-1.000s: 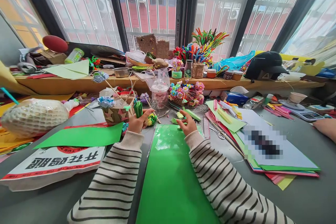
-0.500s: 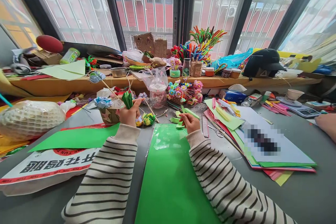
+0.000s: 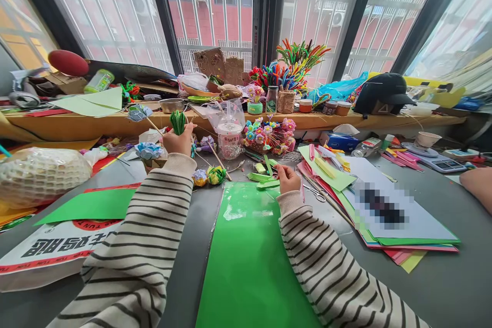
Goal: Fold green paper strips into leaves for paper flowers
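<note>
My left hand (image 3: 180,139) is closed around a dark green bundle of thin strips (image 3: 177,122), its rounded top showing above my fist. Over the far end of a green sheet (image 3: 253,266), the fingers of my right hand (image 3: 287,178) are pinched together; what they hold, if anything, is too small to make out. Light green paper strips (image 3: 265,180) lie just left of those fingertips. Below and right of my left hand sit a yellow-green paper ball (image 3: 216,175) and a wooden stick (image 3: 220,161). A blue paper flower (image 3: 149,150) is left of that hand.
Scissors (image 3: 315,192) and a stack of coloured paper (image 3: 407,205) lie at the right. Behind stand a lidded plastic cup (image 3: 229,138) and several crocheted flowers (image 3: 265,133). A printed bag (image 3: 57,246) lies left. Another person's arm (image 3: 476,184) rests at the right edge.
My left hand has moved left and upward with the green bundle, whose layered edges now face me. My right hand has shifted slightly to the right, its fingers still pinched.
</note>
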